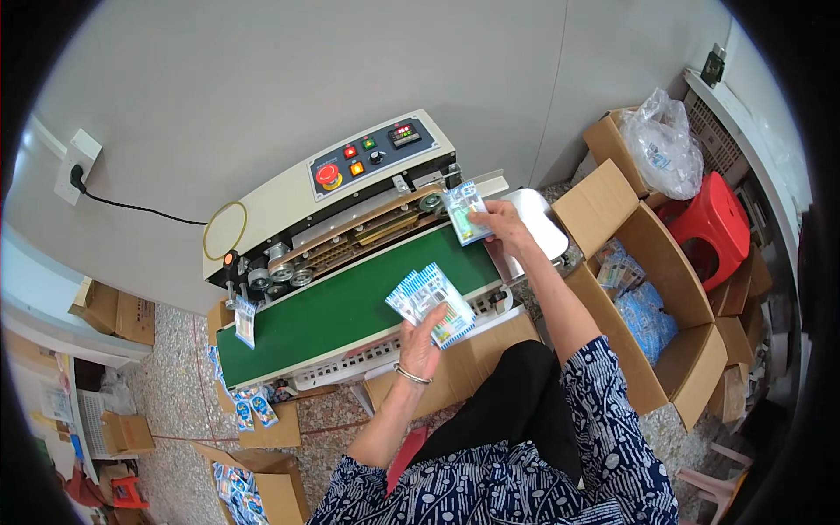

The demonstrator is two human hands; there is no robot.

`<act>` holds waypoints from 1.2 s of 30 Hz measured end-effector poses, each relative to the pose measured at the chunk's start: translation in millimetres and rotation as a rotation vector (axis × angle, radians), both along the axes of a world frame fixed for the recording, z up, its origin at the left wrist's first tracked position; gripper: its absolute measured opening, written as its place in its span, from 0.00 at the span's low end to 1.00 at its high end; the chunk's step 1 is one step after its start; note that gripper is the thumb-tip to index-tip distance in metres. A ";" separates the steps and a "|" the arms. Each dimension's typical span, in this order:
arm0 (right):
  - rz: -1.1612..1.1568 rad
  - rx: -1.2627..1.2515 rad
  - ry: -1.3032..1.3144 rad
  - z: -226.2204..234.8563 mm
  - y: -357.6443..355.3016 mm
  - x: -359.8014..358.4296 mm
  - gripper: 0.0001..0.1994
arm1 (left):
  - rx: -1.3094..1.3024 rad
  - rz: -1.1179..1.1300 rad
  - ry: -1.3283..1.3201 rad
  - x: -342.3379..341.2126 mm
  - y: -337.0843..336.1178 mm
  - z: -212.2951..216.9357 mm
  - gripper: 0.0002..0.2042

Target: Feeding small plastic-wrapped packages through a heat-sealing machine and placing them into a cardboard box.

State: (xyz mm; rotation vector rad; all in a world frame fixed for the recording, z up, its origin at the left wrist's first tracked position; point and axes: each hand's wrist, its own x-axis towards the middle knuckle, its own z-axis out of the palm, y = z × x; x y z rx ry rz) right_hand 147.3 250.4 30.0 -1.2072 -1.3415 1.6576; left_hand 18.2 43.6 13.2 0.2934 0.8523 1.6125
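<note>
My left hand (421, 343) holds a fanned stack of small blue-and-white packets (431, 302) above the green conveyor belt (341, 311) of a band sealing machine (341, 197). My right hand (500, 220) grips a single packet (464, 213) at the machine's right end, by the sealing rollers. One sealed packet (245, 320) hangs at the belt's left end, beside the pulleys.
An open cardboard box (656, 315) with more packets stands at my right, next to a red stool (713, 227) and a plastic bag (662, 144). Another box (258, 481) with packets sits on the floor below the belt's left end. A wall socket (77, 166) with a cable is at left.
</note>
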 end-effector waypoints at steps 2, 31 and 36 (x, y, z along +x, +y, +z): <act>0.056 0.026 -0.044 -2.1 -0.6 -12.6 0.06 | -0.020 -0.018 -0.004 4.1 -0.7 3.3 0.15; 0.311 0.259 -0.128 23.5 -84.3 15.8 0.11 | 0.059 -0.044 -0.033 -4.4 37.4 10.8 0.17; 0.229 0.217 -0.004 15.5 -68.0 26.3 0.08 | 0.054 -0.078 0.040 -7.8 40.1 15.9 0.17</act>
